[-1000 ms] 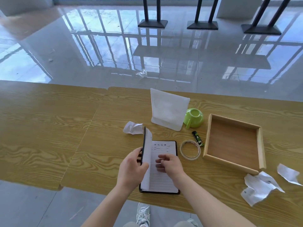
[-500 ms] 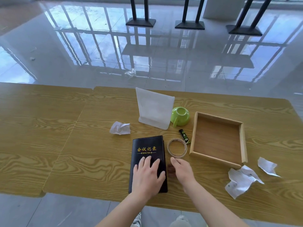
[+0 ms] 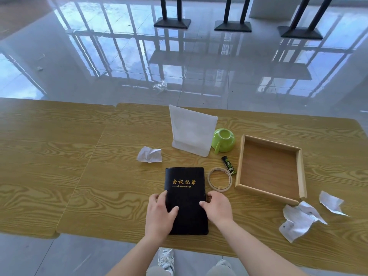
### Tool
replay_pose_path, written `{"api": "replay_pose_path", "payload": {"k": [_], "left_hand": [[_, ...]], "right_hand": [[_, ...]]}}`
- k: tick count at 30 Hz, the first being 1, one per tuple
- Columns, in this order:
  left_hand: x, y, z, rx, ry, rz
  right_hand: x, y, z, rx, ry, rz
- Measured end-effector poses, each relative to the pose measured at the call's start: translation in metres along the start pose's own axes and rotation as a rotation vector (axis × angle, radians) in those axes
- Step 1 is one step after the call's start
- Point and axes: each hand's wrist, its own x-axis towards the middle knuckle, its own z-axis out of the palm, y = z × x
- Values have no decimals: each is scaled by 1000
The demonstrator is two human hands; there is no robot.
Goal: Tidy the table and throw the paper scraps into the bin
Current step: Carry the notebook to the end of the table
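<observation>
What the hands hold: both grip 1 shut black notebook (image 3: 187,198) with gold letters, lying flat on the yellow wooden desk (image 3: 119,186) near its front edge.
Left hand (image 3: 160,214): fingers bent round the book's left edge, thumb on the cover.
Right hand (image 3: 218,208): fingers bent round the book's right edge, thumb on the cover.
Crumpled white paper ball (image 3: 149,154): on the desk behind the book, a bit to the left, not touching it.
Torn white paper scraps (image 3: 296,220): 2 pieces on the desk at the right, the big 1 just beside the near corner of the shallow wooden tray (image 3: 268,168).
Clear tape ring (image 3: 220,179): flat between book and tray.
Small green and black tube (image 3: 229,165): just behind the ring, beside the tray.
Green cup (image 3: 224,140): upside down, next to the white standing card (image 3: 192,132).
</observation>
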Motion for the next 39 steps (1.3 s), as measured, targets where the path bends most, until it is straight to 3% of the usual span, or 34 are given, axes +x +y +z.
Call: {"api": "replay_pose_path", "payload": {"k": [5, 12, 26, 32, 39], "left_hand": [[14, 1, -3, -2, -58, -77], [17, -2, -1, -26, -66, -123], [31, 11, -28, -341, -116, -157], [45, 23, -35, -468, -271, -61], [58, 43, -36, -421, -373, 120]], "right_hand": [[-3, -4, 7, 58, -20, 57], [-4, -3, 8, 375, -83, 165], [-15, -1, -4, 633, -6, 157], [-14, -6, -17, 660, 56, 165], [-24, -4, -29, 664, 193, 214]]}}
